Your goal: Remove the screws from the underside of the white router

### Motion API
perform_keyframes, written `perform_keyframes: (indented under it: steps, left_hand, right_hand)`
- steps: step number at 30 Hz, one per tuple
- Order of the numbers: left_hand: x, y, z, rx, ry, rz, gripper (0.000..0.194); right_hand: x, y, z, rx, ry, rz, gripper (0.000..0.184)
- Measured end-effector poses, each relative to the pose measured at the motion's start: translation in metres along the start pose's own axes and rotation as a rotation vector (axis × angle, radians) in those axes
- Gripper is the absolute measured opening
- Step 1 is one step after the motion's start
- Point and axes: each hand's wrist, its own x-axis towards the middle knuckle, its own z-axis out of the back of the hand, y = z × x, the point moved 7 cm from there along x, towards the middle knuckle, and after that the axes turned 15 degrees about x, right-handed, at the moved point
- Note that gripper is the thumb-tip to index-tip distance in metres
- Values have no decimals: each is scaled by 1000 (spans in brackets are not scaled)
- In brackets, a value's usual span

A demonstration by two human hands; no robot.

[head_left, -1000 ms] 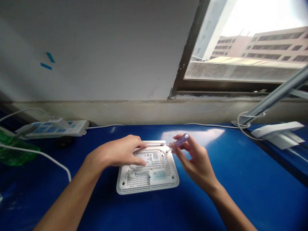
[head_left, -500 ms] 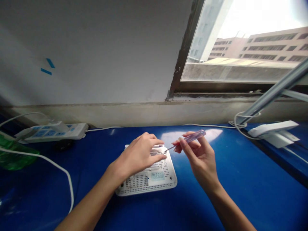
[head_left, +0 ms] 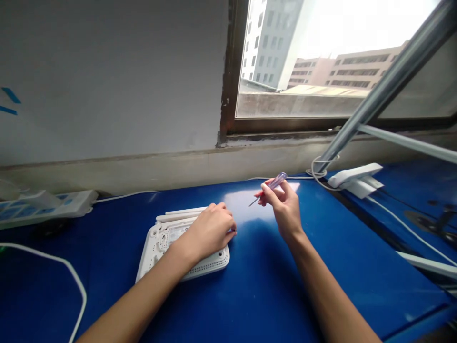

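A white router (head_left: 153,245) lies with its vented underside up on the blue tabletop, its antennas (head_left: 178,215) folded along the far edge. My left hand (head_left: 207,233) is over the router's right part and hides much of it. Its thumb and forefinger are pinched together just past the router's right edge, and a tiny dark speck shows between them, too small to name. My right hand (head_left: 285,207) grips a screwdriver (head_left: 276,181) with a clear purplish handle. The screwdriver's thin shaft points down to the left, its tip in the air to the right of the router, apart from it.
At the left lies a white power strip (head_left: 82,202) with a plug in it, and a white cable (head_left: 76,281) curves nearer me. A slanted metal pole (head_left: 342,143) stands at the back right, with cable wound round its foot. Beside it is another white strip with adapters (head_left: 357,178).
The screwdriver's tip has left the screw hole in the router and moved up to the right. My left fingers have closed into a pinch at the router's right edge. The view has turned right.
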Motion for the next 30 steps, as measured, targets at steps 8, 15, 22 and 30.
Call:
perform_keyframes:
  steps: [8,15,22,30]
  left_hand:
    - [22,-2,-5,41,127,26,14]
    - [23,0,-10,-2,117,-4,17]
    - [-7,19,14,-55,-54,86,16]
    - [-96,30,7,-38,-191,264,51]
  right_hand:
    - [11,-9,24,8,-35,-52,37]
    - [8,-4,16,9,1,-66,37]
    - [7,-8,14,-44,27,-63,42]
    - [-13,-6,-22,-48,175,-66,85]
